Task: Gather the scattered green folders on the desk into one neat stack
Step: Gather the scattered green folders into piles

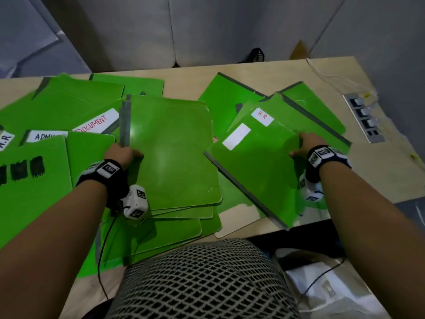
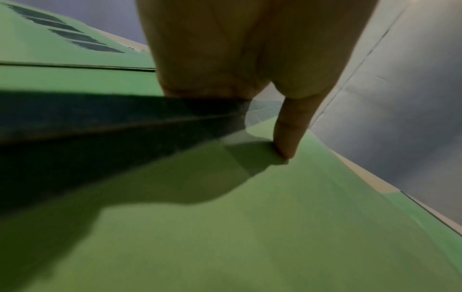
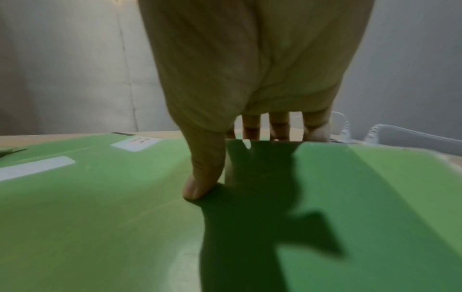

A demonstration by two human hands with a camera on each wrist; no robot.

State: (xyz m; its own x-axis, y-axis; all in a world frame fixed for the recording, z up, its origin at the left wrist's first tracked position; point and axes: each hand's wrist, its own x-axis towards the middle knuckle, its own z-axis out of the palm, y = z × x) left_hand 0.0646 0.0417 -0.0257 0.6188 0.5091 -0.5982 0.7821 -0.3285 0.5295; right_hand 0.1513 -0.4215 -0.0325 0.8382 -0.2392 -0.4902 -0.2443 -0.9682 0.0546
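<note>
The right hand [image 1: 307, 143] pinches the glossy green H.R-labelled folder [image 1: 257, 166], right of centre, its spine slanting (askew) toward the centre-frame green folder pile [image 1: 172, 155], whose left edge the left hand [image 1: 123, 154] grips.

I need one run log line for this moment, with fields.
left hand: holds centre stack | right hand: grips H.R folder | stacking: unfinished
</note>
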